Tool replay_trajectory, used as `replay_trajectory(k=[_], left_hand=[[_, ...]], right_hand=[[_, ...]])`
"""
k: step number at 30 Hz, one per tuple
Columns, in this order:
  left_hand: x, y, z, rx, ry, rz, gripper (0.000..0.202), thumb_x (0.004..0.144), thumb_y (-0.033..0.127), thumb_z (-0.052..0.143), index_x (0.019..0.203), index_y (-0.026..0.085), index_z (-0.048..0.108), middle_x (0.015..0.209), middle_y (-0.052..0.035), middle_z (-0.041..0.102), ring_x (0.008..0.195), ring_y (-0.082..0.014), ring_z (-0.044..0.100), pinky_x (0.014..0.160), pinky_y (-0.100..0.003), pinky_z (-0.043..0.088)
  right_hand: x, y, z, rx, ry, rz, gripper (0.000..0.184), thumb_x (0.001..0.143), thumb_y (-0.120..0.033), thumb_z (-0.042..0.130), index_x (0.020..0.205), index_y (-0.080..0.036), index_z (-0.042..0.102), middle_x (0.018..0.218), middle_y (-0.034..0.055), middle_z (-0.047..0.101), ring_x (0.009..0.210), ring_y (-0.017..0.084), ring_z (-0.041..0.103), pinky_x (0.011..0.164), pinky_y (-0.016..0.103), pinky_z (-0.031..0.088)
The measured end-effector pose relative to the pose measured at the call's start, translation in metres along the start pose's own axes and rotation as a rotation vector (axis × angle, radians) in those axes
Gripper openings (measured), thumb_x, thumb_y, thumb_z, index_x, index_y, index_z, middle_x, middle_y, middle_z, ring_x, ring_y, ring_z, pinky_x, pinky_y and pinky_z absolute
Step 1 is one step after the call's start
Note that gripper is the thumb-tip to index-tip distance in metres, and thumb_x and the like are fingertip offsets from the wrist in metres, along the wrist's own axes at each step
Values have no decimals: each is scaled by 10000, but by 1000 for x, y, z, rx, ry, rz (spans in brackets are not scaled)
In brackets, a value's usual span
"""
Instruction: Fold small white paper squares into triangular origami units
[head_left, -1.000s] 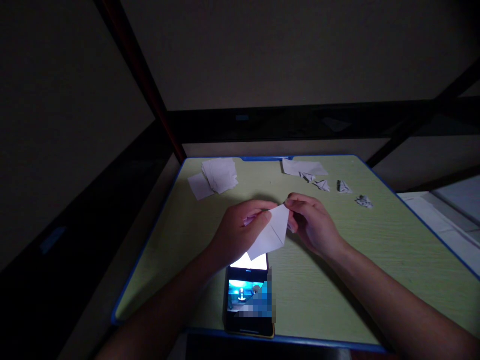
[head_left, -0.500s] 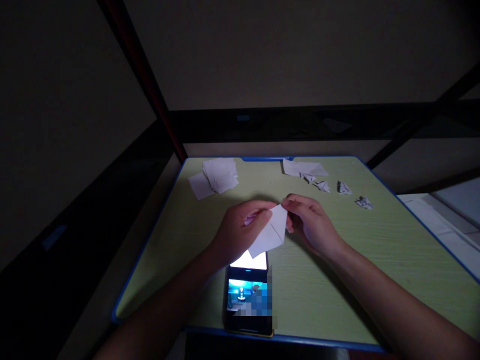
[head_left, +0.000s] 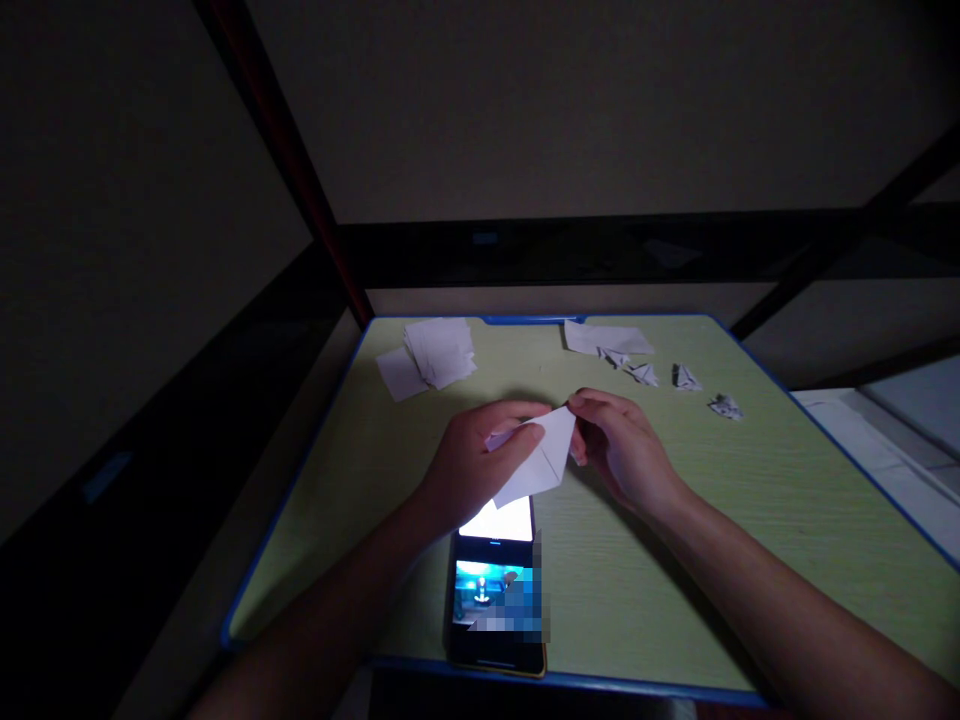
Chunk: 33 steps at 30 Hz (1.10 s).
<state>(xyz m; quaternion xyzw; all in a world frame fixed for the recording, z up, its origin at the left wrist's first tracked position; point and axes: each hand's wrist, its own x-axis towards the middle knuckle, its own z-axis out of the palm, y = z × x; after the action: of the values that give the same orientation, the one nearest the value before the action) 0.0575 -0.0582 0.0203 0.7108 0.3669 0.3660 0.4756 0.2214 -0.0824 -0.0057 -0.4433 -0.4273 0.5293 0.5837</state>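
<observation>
A folded sheet of white paper (head_left: pixel 541 458) is held between both hands above the middle of the table, with a crease line across its face. My left hand (head_left: pixel 480 455) grips its left side, thumb on top and fingers behind. At the upper right corner, my right hand (head_left: pixel 619 440) pinches the paper between thumb and fingers. Part of the sheet is hidden behind my left hand. Just below the paper lies a phone (head_left: pixel 495 645) with a lit screen, its top end partly covered by the sheet.
Loose white paper squares (head_left: pixel 441 352) lie stacked at the table's far left. A white sheet (head_left: pixel 611 338) and several small folded paper pieces (head_left: pixel 684 377) are at the far right. The light green table (head_left: pixel 660 600) has a blue edge; a wall stands behind it.
The folded paper has tilted slightly, its lower edge rising a little. Both hands keep their hold, and the right fingertips have shifted slightly right.
</observation>
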Motion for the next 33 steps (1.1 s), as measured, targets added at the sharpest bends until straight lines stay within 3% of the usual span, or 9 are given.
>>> replay_trajectory(k=[7,13,22,28,33], left_hand=[[2,2,-5,37,29,6,201,785,202,603,960,156,691,882,-42,729,734,-135,664,624,-223,526],[2,0,-6,42,38,29,212,802,227,584,977,169,687,868,-41,729,723,-132,663,601,-222,524],[2,0,-4,48,72,27,208,775,193,612,967,157,683,867,-29,726,716,-112,658,612,-194,517],[2,-1,-5,14,72,20,207,785,212,604,969,168,689,894,-36,727,734,-127,665,611,-207,528],[3,-4,-6,13,98,23,222,782,238,614,980,177,694,893,-45,728,738,-137,667,610,-222,535]], right_hand=[[-1,-3,0,-17,-44,-16,360,876,-273,477,530,-180,510,428,-40,468,415,96,386,457,266,256],[-2,-1,-1,-71,-123,14,296,831,-309,587,572,-180,521,454,-54,490,410,83,382,449,254,237],[-1,1,0,-95,-83,-35,332,856,-301,567,553,-183,498,433,-60,479,406,77,374,453,254,245],[-3,0,-1,-87,-173,18,229,837,-316,596,661,-174,558,482,-59,508,419,75,401,437,237,261],[-3,-1,-1,-89,-197,37,262,840,-331,593,636,-173,550,493,-55,506,432,69,413,439,226,280]])
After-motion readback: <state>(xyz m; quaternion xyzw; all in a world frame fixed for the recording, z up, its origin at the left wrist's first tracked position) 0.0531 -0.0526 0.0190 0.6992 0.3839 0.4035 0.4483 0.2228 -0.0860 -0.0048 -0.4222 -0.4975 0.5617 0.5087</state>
